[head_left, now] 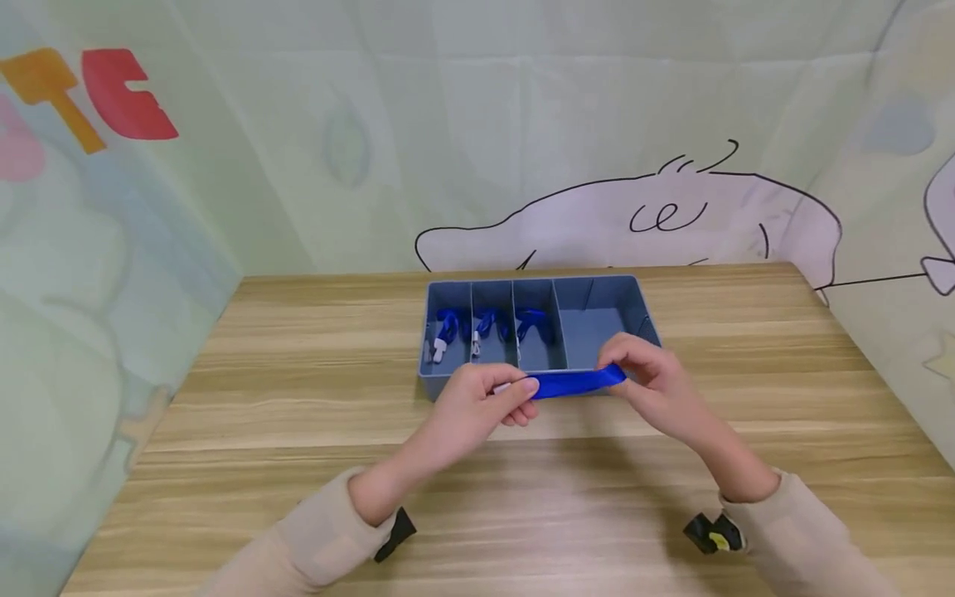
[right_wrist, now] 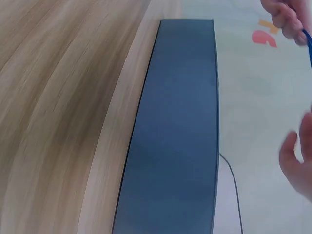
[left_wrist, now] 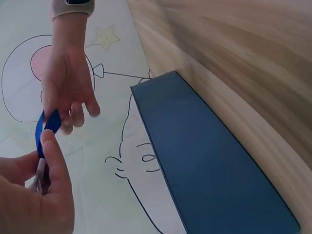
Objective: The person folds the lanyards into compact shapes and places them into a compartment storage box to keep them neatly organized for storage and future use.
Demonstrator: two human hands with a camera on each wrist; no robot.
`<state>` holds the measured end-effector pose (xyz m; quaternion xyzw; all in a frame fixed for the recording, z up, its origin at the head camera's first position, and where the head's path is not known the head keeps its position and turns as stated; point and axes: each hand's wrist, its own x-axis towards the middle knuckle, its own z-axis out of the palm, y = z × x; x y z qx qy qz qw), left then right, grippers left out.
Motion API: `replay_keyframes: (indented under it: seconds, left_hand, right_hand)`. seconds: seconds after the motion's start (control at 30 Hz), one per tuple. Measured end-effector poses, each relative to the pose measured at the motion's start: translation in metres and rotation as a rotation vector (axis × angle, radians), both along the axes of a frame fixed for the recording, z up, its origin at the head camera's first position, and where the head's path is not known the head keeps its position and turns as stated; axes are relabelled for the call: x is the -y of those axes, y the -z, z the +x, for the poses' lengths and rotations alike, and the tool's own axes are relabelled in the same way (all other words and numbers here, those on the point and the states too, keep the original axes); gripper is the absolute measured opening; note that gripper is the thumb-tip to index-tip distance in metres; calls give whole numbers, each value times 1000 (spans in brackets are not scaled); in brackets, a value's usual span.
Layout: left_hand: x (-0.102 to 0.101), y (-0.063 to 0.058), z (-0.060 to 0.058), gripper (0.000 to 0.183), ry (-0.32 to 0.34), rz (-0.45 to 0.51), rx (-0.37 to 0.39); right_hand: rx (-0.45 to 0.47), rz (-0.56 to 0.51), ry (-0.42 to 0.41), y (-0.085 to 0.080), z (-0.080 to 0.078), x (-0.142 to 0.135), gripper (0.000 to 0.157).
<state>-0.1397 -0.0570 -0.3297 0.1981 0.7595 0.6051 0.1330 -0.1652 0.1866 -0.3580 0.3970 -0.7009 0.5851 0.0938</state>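
Note:
A blue lanyard [head_left: 567, 384] is stretched sideways between two hands, just in front of a blue-grey divided box [head_left: 593, 332]. My left hand [head_left: 477, 402] pinches its left end between thumb and fingers; a pale clip [left_wrist: 40, 170] pokes out there in the left wrist view. At the other end, my right hand [head_left: 660, 381] pinches the strap where it folds over. Inside the box, three narrow compartments each hold a bundled blue lanyard: the left one [head_left: 448, 323] and middle one [head_left: 487, 322] show light clips, and the third lanyard [head_left: 533, 322] lies right of them.
The box stands toward the back of a wood-grain table [head_left: 298, 398]. Its wide right-hand compartment shows a bare floor. Behind the table hangs a pale printed cloth [head_left: 321, 166] with cartoon drawings. Dark wrist devices sit at both sleeves, the right device [head_left: 712, 533] being plainest.

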Motion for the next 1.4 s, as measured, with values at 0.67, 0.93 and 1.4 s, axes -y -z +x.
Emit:
replay_keyframes:
  seconds: [0.67, 0.93, 1.4]
  left_hand:
    - [3, 9, -1, 21, -15, -29, -88]
    - [5, 8, -3, 18, -9, 22, -13]
    - [8, 9, -4, 21, 114, 42, 85]
  right_hand:
    - [382, -7, 33, -14, 13, -13, 21]
    - [339, 124, 40, -18, 15, -16, 18]
    - [254, 247, 151, -18, 19, -16, 15]
